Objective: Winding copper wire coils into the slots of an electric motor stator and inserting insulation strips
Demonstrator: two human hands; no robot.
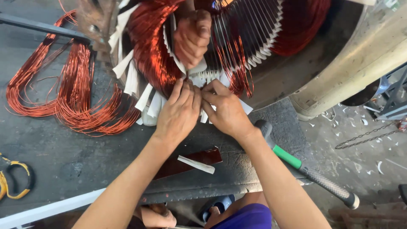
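Dark, scuffed metal forms the counter [76, 165] on which a large motor stator [254, 51] is laid, its slots lined with white insulating paper [199, 75] and packed with copper windings [150, 51]. At the lower rim of the stator the left hand [180, 112] and the right hand [224, 110] are pressed side by side; the fingertips of both are pinched shut on the paper strips and wire there, though what exactly is caught in each grip cannot be told. Just above them, inside the stator bore, another person's hand [193, 38] is closed into a fist. Left of the stator, loose coils of copper wire [63, 93] are spread out. Below the stator a reddish board [190, 163] with a paper strip [196, 164] across it is seen, and to its lower right a green-banded hammer handle [309, 169].
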